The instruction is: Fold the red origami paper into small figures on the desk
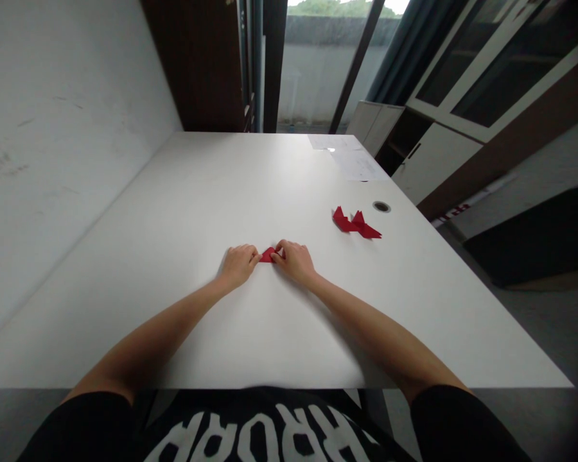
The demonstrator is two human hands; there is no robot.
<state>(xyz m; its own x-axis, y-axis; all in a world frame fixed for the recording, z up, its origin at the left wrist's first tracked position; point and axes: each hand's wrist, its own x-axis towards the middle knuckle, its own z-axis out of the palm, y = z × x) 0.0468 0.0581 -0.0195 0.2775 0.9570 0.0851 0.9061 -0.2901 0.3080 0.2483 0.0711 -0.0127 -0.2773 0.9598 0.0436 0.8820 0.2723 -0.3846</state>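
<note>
A small folded piece of red paper point(268, 255) lies on the white table between my two hands. My left hand point(241, 263) pinches its left corner with thumb and fingertips. On the other side, my right hand point(293, 258) has its thumb and forefinger closed on the paper's right part, covering some of it. Farther off to the right, two red origami pieces point(361, 226) with pointed tips stand close together, touching or nearly so.
The white table point(197, 192) runs along a wall point(77, 115) on the left. White paper sheets point(359, 165) lie at its far right corner. A round cable hole point(381, 206) sits near the right edge. Cabinets point(433, 160) stand beyond that edge.
</note>
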